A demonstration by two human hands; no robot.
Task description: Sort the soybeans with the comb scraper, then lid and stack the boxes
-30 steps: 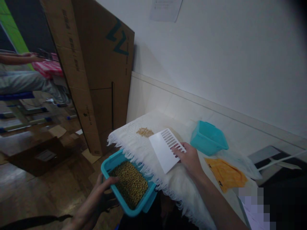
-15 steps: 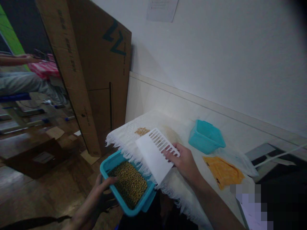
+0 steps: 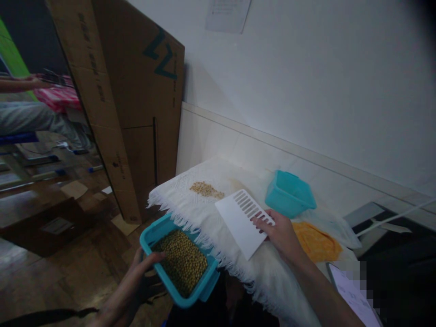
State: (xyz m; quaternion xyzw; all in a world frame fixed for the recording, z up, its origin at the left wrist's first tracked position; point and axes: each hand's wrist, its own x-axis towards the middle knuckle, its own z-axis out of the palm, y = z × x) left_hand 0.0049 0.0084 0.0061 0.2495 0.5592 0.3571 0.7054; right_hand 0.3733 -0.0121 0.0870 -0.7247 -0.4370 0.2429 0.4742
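Observation:
My left hand is closed on the near-left rim of a teal plastic basin, its thumb over the edge. Soybeans fill much of the basin, which sits tilted just below the table's fringed edge. In my right hand is a flat white slotted scraper, gripped at its slotted end above the white cloth. A small pile of pale beans lies on the cloth, to the left of the scraper and apart from it.
A second teal basin stands on the table near the wall, with an orange cloth before it. A tall cardboard box rises at the left. A phone-like device lies lower right. Another person's arm shows far left.
My right hand has moved the scraper to the right and slightly toward me, uncovering more of the bean pile. My left hand and its basin stay nearly still.

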